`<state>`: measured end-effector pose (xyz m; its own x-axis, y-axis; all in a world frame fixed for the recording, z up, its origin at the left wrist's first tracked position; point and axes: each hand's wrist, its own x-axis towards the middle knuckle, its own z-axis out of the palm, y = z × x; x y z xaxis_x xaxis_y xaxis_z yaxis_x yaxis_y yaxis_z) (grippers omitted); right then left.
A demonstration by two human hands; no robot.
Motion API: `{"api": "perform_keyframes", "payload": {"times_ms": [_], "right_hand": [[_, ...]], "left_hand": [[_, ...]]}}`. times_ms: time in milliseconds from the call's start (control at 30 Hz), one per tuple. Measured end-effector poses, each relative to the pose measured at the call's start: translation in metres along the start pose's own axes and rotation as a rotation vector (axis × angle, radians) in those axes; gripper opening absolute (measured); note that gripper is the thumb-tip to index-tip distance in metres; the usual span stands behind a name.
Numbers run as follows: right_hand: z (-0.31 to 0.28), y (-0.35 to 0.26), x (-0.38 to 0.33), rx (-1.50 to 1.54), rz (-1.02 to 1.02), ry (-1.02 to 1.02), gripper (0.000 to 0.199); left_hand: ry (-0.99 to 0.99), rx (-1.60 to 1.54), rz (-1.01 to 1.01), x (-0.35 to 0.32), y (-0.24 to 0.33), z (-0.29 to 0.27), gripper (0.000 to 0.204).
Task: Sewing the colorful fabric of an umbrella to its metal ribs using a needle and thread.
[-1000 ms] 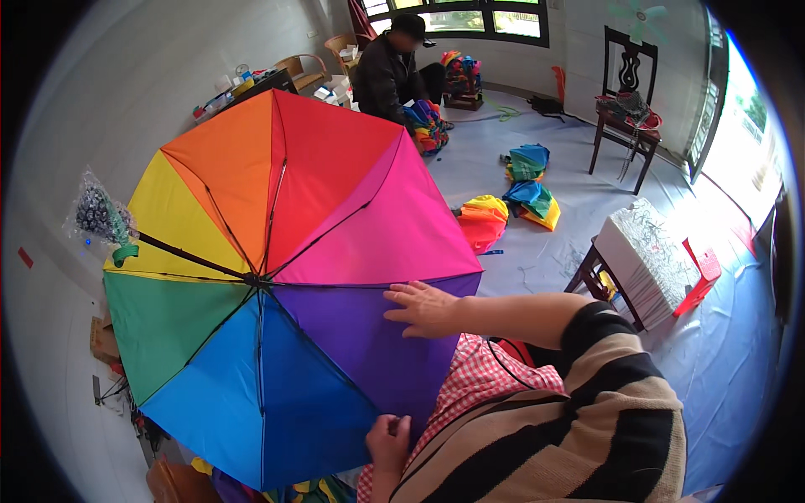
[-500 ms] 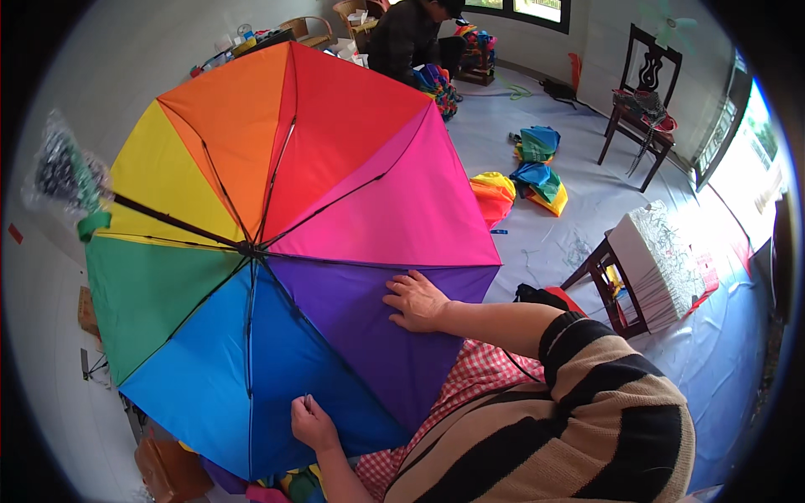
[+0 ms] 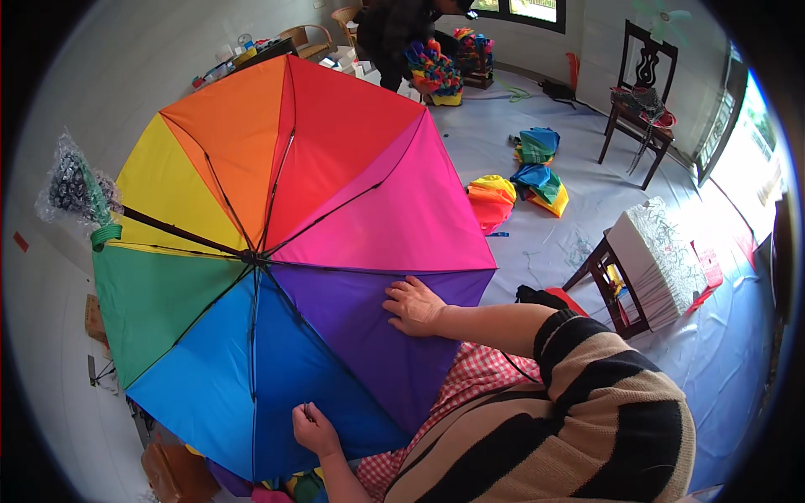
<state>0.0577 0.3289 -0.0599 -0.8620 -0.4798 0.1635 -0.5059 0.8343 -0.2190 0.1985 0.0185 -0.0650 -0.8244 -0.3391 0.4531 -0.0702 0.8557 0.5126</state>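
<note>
A wide-open rainbow umbrella (image 3: pixel 344 210) lies with its inside facing me, its dark ribs and shaft showing. Flat on the purple panel rests my right hand (image 3: pixel 415 307), fingers spread and holding nothing. My left hand (image 3: pixel 317 430) is closed in front of the blue panel, a small dark thing pinched between thumb and finger, too small to name. The shaft points to the left and ends in a handle (image 3: pixel 74 189) wrapped in clear plastic, with a green strap (image 3: pixel 106 236) beside it.
Folded colourful umbrellas (image 3: pixel 537 172) lie on the pale floor sheet. A person (image 3: pixel 394 38) in dark clothes bends over a colourful bundle (image 3: pixel 436 71) at the back. To the right stand a covered stool (image 3: pixel 646 272) and a wooden chair (image 3: pixel 641 109). A brown bag (image 3: pixel 178 474) sits lower left.
The umbrella has shifted slightly, its handle moving right and down. Both my hands keep nearly the same places. At the back, the person has risen somewhat, and the colourful bundle looks more upright.
</note>
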Motion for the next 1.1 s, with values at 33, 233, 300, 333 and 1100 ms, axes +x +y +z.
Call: {"api": "perform_keyframes", "payload": {"times_ms": [33, 233, 300, 333, 1100], "right_hand": [[-0.001, 0.001, 0.001, -0.002, -0.002, 0.003, 0.038], [0.000, 0.002, -0.001, -0.001, -0.003, 0.023, 0.038], [0.000, 0.001, 0.000, -0.003, -0.002, 0.021, 0.037], [0.000, 0.000, 0.001, -0.002, -0.002, 0.016, 0.037], [0.005, 0.001, -0.003, 0.026, 0.014, 0.106, 0.037]], "left_hand": [[0.004, -0.004, 0.007, 0.002, 0.000, 0.000, 0.021], [-0.006, 0.016, 0.012, 0.002, 0.005, -0.002, 0.021], [0.008, 0.001, 0.013, 0.002, 0.004, -0.002, 0.022], [0.015, -0.007, 0.014, 0.002, 0.004, -0.002, 0.023], [0.036, -0.052, 0.043, 0.005, -0.006, 0.004, 0.020]]}}
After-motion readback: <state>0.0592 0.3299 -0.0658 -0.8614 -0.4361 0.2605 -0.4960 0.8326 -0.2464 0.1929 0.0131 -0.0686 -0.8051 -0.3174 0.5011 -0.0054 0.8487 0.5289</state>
